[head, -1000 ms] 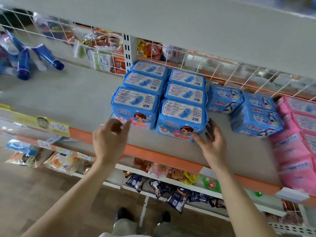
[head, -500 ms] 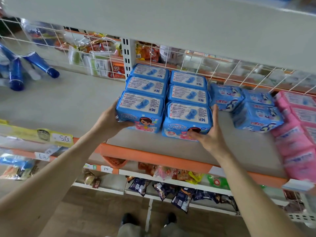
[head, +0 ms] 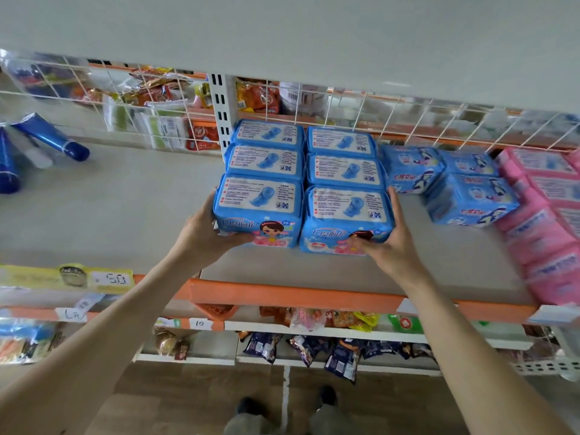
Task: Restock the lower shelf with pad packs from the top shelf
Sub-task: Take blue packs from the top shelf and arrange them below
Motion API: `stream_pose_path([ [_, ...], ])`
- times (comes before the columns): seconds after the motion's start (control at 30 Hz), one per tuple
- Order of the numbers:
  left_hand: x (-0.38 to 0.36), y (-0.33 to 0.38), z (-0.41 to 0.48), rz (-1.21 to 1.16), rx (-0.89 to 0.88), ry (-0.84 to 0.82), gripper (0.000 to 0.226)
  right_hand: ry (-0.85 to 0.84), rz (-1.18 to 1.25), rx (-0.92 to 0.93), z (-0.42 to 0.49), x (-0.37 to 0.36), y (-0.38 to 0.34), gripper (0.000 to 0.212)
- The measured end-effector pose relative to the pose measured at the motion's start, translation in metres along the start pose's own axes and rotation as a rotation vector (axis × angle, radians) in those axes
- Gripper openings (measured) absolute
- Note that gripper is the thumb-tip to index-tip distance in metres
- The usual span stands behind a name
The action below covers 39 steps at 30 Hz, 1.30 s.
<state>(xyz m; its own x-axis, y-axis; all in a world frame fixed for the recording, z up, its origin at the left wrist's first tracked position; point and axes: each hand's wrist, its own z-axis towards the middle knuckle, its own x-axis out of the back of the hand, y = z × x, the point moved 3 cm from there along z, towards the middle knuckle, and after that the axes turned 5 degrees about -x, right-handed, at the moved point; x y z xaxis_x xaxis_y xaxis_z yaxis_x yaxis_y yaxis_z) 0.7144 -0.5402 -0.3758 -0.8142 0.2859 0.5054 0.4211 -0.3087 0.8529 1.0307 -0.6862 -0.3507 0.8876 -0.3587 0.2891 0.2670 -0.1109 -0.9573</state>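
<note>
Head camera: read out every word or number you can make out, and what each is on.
"50": yellow price tag.
"10": white tag.
"20": front left pad pack.
Brand lettering and small print on it and front right pad pack, pink packs, handwritten tag: too blurred to read.

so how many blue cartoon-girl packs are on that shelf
6, in two columns of three: front-left pack in the left grip, front-right pack in the right grip, then middle-left pack, middle-right pack, back-left pack, back-right pack. More could be hidden.
</note>
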Motion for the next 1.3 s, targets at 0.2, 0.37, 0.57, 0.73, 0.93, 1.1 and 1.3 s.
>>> stream_pose_path([
  [0.2,-0.002,0.007,0.002,0.045,-0.033,0.060,0.073,0.026,-0.055,0.076,0.000,-0.010,-0.004,0.107],
  [0.37,-0.006,0.009,0.000,0.062,-0.060,0.115,0.074,0.043,-0.055,0.071,0.001,-0.014,-0.003,0.101],
  [0.57,-0.005,0.011,0.001,0.103,-0.053,0.094,0.077,0.030,-0.073,-0.006,0.002,-0.007,-0.001,0.106],
  [0.73,-0.004,0.010,-0.001,0.079,-0.029,0.056,0.084,0.118,-0.251,-0.039,-0.005,0.001,-0.003,0.112],
  [0.93,0.007,0.018,-0.016,-0.006,0.003,0.033,0.104,0.223,-0.476,-0.065,-0.023,0.008,-0.022,0.126],
  [1.1,0.021,0.054,-0.050,0.168,-0.137,0.256,0.092,0.228,-0.541,-0.058,-0.041,0.014,-0.039,0.122],
  [1.3,0.000,0.108,-0.085,0.401,-0.368,0.251,0.077,0.209,-0.607,0.061,-0.071,0.036,-0.051,0.103],
])
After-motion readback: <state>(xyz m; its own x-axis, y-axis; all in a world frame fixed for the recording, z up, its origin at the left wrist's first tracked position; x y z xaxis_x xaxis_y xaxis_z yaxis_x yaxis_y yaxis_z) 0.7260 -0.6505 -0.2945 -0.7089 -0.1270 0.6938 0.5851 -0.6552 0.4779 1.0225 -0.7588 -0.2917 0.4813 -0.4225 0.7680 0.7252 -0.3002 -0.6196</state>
